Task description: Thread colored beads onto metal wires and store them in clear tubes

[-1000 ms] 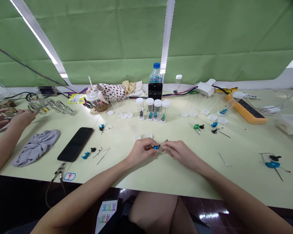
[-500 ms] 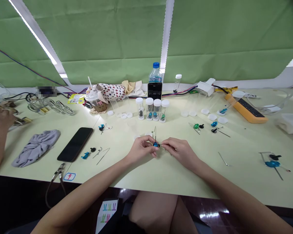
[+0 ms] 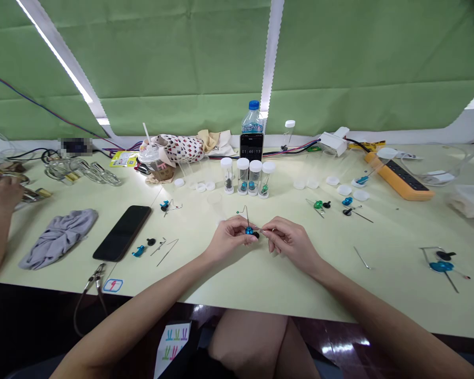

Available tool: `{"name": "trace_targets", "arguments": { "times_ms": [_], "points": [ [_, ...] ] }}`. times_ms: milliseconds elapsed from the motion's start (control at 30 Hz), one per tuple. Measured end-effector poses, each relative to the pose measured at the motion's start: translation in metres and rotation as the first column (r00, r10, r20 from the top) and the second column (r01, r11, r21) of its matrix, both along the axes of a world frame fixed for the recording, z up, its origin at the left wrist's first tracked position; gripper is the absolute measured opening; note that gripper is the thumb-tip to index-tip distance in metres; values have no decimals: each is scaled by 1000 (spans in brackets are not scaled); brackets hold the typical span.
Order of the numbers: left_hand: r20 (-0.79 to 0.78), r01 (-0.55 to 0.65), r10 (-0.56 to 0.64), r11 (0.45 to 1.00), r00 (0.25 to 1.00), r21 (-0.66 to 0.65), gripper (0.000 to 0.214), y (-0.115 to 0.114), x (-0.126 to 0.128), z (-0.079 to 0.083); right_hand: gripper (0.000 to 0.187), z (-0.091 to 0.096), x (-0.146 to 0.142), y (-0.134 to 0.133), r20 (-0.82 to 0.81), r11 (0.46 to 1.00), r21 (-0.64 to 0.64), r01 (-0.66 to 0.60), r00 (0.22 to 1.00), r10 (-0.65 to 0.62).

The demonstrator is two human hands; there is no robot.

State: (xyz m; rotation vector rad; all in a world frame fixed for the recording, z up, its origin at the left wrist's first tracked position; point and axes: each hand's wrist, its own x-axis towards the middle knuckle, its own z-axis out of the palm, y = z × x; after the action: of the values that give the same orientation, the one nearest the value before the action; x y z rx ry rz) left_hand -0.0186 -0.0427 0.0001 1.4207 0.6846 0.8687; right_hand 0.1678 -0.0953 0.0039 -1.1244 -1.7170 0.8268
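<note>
My left hand pinches a small shiny blue part above the table. A thin bent wire rises from it, with a tiny green bead at its far end. Against the lower right of the blue part sits a black round piece. The fingertips of my right hand are closed on a thin metal rod that reaches toward the blue part; whether it is joined there I cannot tell. In front of my hands stand several clear tubes with white caps, small blue, green and dark parts inside.
Loose blue parts, black pieces and wires lie left; more, with a green part, lie right. A phone, grey cloth and orange power strip are around. Another person's hand is at far left.
The blue part has turned and shifted slightly left in my left hand, its wire now leaning left and the black piece showing more. My right fingers remain closed on the rod.
</note>
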Motion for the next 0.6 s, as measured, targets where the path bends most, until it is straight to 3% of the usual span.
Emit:
{"name": "trace_targets", "arguments": {
  "times_ms": [167,367,600],
  "points": [
    [-65,-27,24,999,998,-46,32,1,0,0,20,1,0,-1,46,1000,17,-7,999,6],
    [-2,20,-20,995,1000,-102,41,-1,0,2,19,3,1,-1,73,999,33,21,997,-23],
    [-15,-3,2,998,1000,-67,32,-1,1,1,24,3,1,-1,66,998,64,29,997,-33]
  ]
}}
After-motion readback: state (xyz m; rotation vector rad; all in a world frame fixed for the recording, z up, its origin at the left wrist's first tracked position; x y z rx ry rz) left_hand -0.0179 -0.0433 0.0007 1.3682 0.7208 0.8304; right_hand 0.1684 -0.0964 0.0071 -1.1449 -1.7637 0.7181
